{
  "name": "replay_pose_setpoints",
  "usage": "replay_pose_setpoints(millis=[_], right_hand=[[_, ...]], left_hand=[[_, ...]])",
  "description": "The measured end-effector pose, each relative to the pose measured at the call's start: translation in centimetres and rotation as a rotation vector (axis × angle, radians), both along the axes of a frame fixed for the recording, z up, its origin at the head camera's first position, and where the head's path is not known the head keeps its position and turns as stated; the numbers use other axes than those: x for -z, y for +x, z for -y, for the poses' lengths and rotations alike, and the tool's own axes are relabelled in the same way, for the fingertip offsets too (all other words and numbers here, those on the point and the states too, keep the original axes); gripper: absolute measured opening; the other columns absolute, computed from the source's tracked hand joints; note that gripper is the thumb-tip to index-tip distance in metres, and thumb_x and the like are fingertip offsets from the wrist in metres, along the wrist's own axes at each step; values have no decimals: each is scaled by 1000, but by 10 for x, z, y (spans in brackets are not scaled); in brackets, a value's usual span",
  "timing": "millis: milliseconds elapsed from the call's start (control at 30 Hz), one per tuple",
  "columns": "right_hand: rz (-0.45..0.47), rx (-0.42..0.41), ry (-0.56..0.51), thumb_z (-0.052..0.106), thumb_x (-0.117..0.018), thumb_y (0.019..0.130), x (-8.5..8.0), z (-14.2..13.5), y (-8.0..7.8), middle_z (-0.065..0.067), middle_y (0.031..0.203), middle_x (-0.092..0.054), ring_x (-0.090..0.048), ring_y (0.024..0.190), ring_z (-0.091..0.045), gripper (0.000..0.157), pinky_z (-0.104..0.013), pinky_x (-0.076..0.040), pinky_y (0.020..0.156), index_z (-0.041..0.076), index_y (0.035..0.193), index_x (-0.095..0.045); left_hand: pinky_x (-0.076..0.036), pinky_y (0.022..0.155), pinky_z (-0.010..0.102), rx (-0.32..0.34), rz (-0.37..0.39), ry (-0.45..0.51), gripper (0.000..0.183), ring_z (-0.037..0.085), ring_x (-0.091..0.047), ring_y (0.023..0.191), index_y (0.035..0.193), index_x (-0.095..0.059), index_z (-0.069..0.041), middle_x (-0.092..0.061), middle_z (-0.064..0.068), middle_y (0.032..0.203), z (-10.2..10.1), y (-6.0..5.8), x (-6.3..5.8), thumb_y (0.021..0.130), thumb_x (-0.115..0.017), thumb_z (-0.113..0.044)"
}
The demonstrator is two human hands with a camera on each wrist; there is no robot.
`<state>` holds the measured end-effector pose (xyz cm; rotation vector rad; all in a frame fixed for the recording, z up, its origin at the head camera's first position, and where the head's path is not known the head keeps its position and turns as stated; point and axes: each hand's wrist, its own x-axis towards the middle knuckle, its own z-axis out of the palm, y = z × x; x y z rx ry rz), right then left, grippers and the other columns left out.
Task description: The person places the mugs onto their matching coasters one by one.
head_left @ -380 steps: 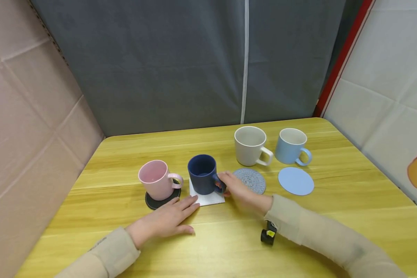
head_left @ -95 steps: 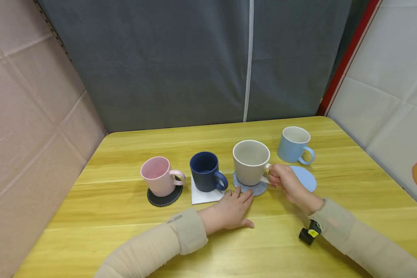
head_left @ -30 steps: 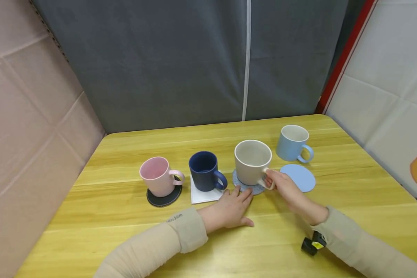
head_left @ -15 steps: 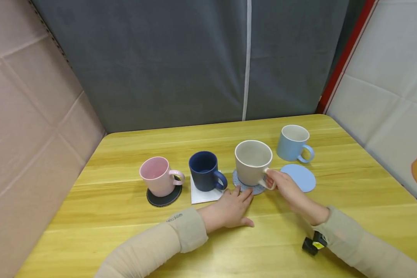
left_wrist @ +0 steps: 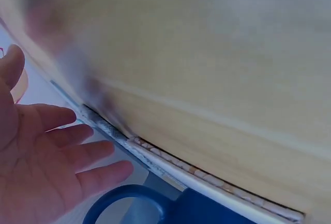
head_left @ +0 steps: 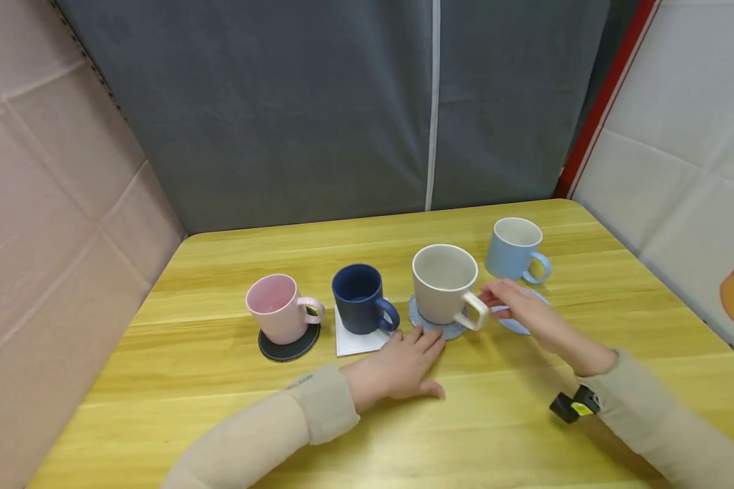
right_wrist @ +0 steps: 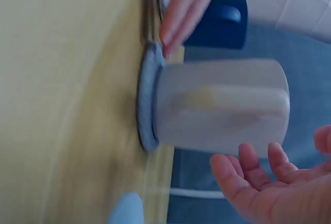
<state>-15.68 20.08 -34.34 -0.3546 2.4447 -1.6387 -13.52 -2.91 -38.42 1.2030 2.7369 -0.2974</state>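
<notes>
A white mug [head_left: 435,292] stands upright on a round grey-blue coaster [head_left: 454,331], its handle pointing to the front right. My right hand [head_left: 522,309] is just right of that handle, loosely bent fingers holding nothing, partly covering a round light-blue coaster [head_left: 516,327]. In the right wrist view, a small gap parts my fingertips from the white mug [right_wrist: 222,113]. My left hand [head_left: 396,367] lies palm down with spread fingers, fingertips at the grey-blue coaster's front edge. Left of it, a navy mug [head_left: 356,314] sits on a square white coaster [head_left: 353,346].
On the left, a pink mug [head_left: 278,320] stands on a round black coaster [head_left: 289,352]. A light-blue mug [head_left: 503,258] stands on the wooden table [head_left: 220,421] behind the light-blue coaster. A grey curtain [head_left: 281,122] hangs behind the table.
My right hand has let go of the white mug's handle and moved right. Earlier it held the navy mug; the white mug then stood behind its coaster. My left hand came rightward from the white coaster.
</notes>
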Motion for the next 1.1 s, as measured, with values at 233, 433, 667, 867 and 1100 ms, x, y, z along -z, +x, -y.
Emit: replay_pose_setpoints(millis=[233, 433, 667, 867, 1100], right_hand=[[-127, 84, 96, 30, -30, 100, -13, -31, -10, -6, 109, -53, -49, 86, 9, 49, -17, -47, 73, -12, 123, -39], [-359, 239, 332, 24, -44, 96, -18, -60, -13, -6, 100, -56, -42, 79, 14, 36, -10, -39, 63, -4, 118, -50], [-357, 317, 396, 26, -43, 96, -17, -80, -17, -17, 107, -53, -35, 81, 15, 38, -14, -35, 65, -4, 119, -49], [-334, 365, 384, 28, -41, 96, -14, -91, -26, -14, 106, -50, -35, 81, 14, 40, -17, -34, 68, -3, 120, -48], [-308, 432, 335, 29, -41, 96, -8, -102, -37, 4, 101, -47, -37, 81, 10, 40, -16, -35, 65, -1, 120, -47]], left_hand=[[-31, 104, 49, 47, 13, 18, 79, 28, -27, 136, 145, -27, -14, -22, 5, 151, 9, 15, -7, 86, -38, -65], [-31, 105, 47, 91, 17, 38, 77, 29, -27, 135, 145, -27, -15, -23, 5, 151, 11, 39, -23, 86, -38, -63], [-34, 103, 44, 181, 27, -19, 72, 24, -31, 134, 144, -28, -24, -27, -1, 149, 8, 68, -46, 86, -33, -66], [-35, 103, 38, 294, 8, -6, 70, 20, -30, 134, 145, -25, -28, -25, -4, 149, 3, 83, -58, 87, -29, -66], [-34, 104, 37, 341, -96, 54, 72, 21, -28, 135, 146, -22, -28, -22, -4, 150, -25, 83, -59, 86, -28, -68]])
